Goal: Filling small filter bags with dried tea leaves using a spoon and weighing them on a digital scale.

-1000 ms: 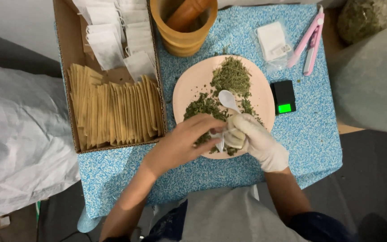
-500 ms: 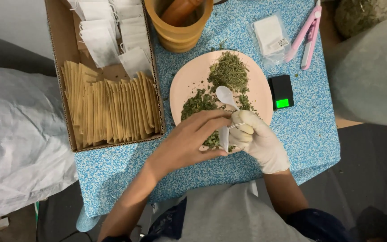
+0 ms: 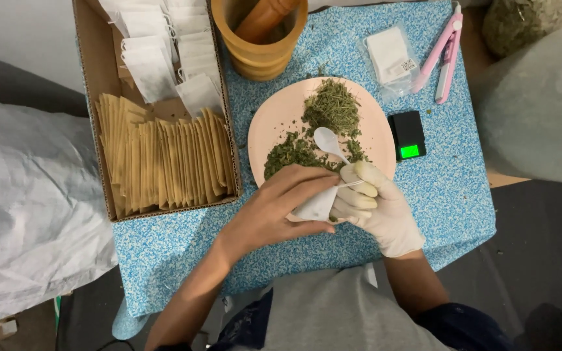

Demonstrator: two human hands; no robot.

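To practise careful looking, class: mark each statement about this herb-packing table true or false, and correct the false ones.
1. The right hand wears a white glove and holds a white spoon. True.
2. The left hand is gloved. False: it is bare, holding a small white bag.
3. The dried green herbs lie on a pink plate. True.
4. The cardboard box holds only brown envelopes. False: white bags lie in it too.
5. The small black scale sits left of the plate. False: it sits right.
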